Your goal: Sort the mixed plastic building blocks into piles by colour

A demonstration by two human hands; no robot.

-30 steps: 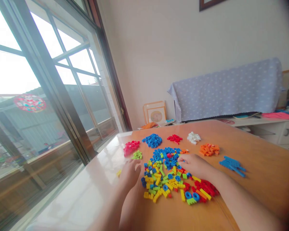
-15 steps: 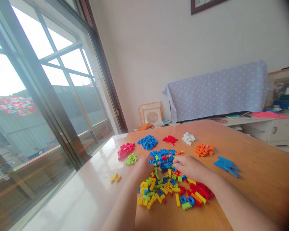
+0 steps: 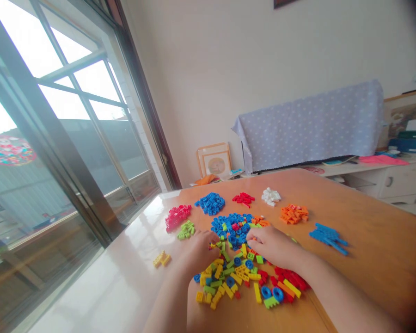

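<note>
A mixed pile of toy building bricks [image 3: 239, 268] in yellow, green, red and blue spreads across the near middle of the table. Blue round pieces [image 3: 234, 219] gather along its far side. My left hand [image 3: 201, 247] is at the pile's left edge, its fingers curled down among small bricks. At the right, my right hand [image 3: 268, 241] is bent over the blue pieces with thumb and fingers drawn together. Whatever either hand pinches is too small or hidden to name.
Sorted heaps ring the pile: pink [image 3: 178, 217], light green [image 3: 186, 230], yellow [image 3: 162, 259], blue [image 3: 210, 203], red [image 3: 243, 199], white [image 3: 271, 196], orange [image 3: 294, 213] and long blue pieces [image 3: 328, 237]. A glass window [image 3: 90, 138] stands left of the wooden table [image 3: 374, 259].
My left hand has drawn nearer and slightly left, away from the blue pieces. My right hand has barely shifted. The view has tilted and turned a little.
</note>
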